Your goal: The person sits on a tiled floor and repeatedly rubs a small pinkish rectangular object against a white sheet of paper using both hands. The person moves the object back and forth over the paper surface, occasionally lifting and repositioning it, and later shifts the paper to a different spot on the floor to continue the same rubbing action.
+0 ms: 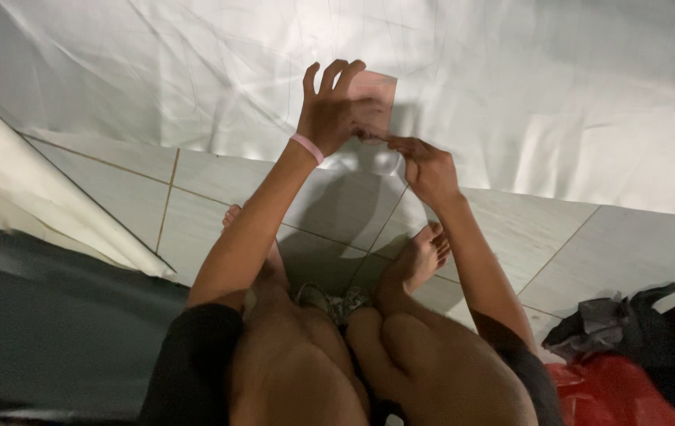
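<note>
My left hand [336,110], fingers spread, props the pink card [377,99] upright against the white sheet [550,95], likely to steady it | right hand [424,166] pinches narrow at its lower edge | card: small, flat, pale pink, rectangular, raised above the tiled floor [590,244]

We are in a room of a home, sitting low on the floor [590,244], which is made of big pale tiles with thin brown lines between them. A wide white sheet [527,102] is spread out in front of us, and a dark mat [45,331] lies on one side. A heap of black and red clothes [637,347] sits on the tiles, and our feet are bare.
</note>
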